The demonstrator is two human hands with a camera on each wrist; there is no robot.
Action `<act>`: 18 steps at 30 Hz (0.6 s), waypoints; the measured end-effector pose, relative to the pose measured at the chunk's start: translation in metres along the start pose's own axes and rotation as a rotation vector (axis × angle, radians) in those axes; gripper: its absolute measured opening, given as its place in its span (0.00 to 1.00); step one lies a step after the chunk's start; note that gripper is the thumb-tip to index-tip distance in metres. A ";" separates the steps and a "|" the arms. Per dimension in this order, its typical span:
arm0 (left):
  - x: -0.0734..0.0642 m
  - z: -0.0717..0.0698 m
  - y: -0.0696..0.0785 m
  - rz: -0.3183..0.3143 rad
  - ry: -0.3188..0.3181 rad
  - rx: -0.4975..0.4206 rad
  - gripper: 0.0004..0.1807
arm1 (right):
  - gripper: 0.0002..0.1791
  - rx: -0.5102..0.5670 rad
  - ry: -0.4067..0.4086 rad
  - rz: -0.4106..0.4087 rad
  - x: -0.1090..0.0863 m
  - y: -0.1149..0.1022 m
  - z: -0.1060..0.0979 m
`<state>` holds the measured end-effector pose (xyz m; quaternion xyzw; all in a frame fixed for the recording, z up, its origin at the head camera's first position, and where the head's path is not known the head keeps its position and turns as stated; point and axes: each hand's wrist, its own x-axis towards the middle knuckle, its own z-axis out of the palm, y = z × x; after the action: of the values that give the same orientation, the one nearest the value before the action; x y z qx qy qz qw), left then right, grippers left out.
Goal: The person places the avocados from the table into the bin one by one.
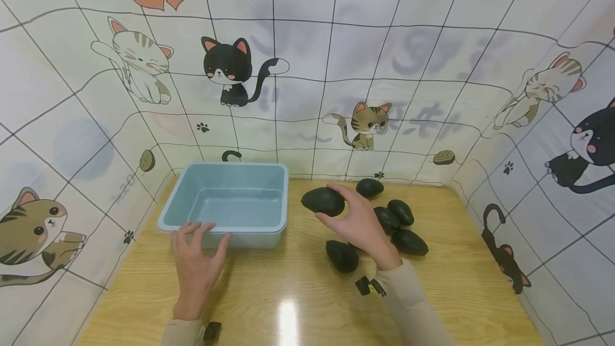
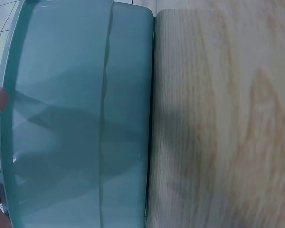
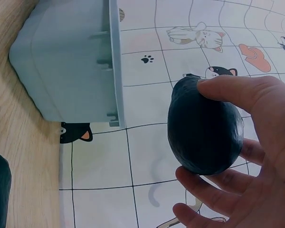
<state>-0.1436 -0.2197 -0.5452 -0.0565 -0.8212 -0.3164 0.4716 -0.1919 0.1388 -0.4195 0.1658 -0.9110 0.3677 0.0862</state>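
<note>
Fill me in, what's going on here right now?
A person's right grip holds a dark green avocado up off the wooden table, just right of a light-blue bin. The left grip is at the bin's near rim, fingers over the edge. Several other avocados lie on the table around the right forearm.

The right hand holds a dark avocado beside a blue bin; the left hand touches its near rim
</note>
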 end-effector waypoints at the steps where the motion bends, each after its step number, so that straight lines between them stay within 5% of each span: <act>1: 0.000 0.000 0.000 0.000 0.000 0.001 0.29 | 0.40 0.002 -0.002 -0.003 0.001 -0.001 0.000; 18: -0.002 -0.002 -0.001 -0.042 -0.045 0.015 0.27 | 0.39 -0.001 -0.025 -0.038 0.010 -0.009 0.001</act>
<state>-0.1412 -0.2212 -0.5463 -0.0430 -0.8349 -0.3188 0.4466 -0.1984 0.1297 -0.4118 0.1875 -0.9088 0.3636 0.0818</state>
